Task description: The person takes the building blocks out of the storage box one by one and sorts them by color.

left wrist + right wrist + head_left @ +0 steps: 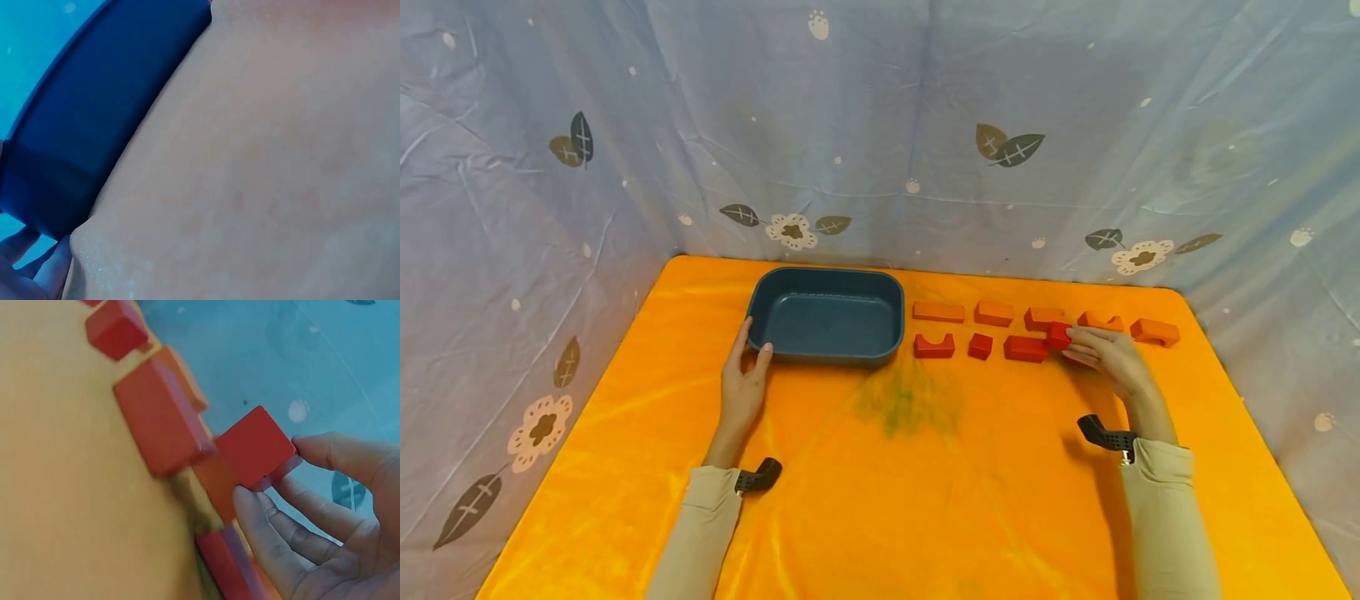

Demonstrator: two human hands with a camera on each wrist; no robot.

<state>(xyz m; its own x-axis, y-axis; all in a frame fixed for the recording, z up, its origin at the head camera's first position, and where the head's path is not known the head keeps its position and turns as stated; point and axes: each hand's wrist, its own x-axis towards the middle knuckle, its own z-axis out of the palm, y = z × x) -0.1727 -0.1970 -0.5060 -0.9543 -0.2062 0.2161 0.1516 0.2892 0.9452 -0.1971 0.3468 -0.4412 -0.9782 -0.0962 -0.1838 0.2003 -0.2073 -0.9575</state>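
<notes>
My right hand (1108,354) pinches a small red cube block (256,449) between thumb and fingertips, raised above the table among the other blocks. Part of another red block (228,562) shows beneath that hand in the right wrist view. To its left lies a red rectangular block (1025,349), then a smaller red block (980,347) and a red block with a curved notch (934,347). At the far left, my left hand (743,387) holds the front left corner of a dark blue rectangular basin (820,360), thumb on its front side and fingers on its left side.
Behind the red blocks runs a row of orange blocks, from a long flat one (938,312) to an arched one (1155,332) at the right. An orange cloth covers the table (925,500). Patterned grey-blue curtains (880,125) hang close behind it and along both sides.
</notes>
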